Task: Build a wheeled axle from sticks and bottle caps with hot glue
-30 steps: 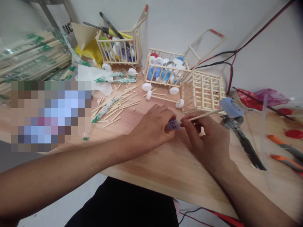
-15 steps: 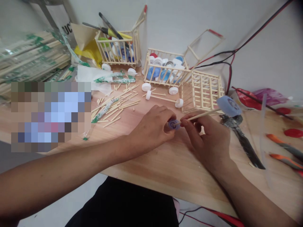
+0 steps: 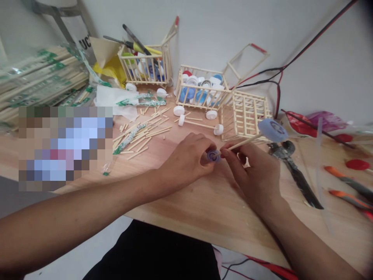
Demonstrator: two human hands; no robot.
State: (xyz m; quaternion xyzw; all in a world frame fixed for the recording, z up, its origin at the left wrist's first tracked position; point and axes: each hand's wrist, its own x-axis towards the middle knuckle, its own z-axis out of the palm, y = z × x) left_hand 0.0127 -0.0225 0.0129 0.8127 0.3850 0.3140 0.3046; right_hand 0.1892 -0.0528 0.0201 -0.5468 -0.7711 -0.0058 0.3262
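Between the fingers and thumb of my left hand (image 3: pixel 186 157) is a small blue bottle cap (image 3: pixel 214 156), its inner side turned to the right. My right hand (image 3: pixel 253 167) pinches a thin wooden stick (image 3: pixel 244 141) near its left end. That end meets the middle of the cap; how deep it sits I cannot tell. A second blue cap (image 3: pixel 273 130) is on the stick's other end, above my right hand. Just behind my hands stands a bare stick frame (image 3: pixel 247 112). A white-capped axle (image 3: pixel 200 125) lies to its left.
Two stick carts stand by the wall, a left one (image 3: pixel 145 66) and a middle one (image 3: pixel 201 87), both holding caps. Cut stick pieces (image 3: pixel 142 136) lie left of my hands. Black-handled pliers (image 3: pixel 300 179) and orange-handled pliers (image 3: pixel 346 179) lie right. Bundled chopsticks (image 3: pixel 40 81) are far left.
The camera view has shifted slightly. The stick and its far cap have moved a little to the left, closer to the cap in my left hand. Both grips stay the same.
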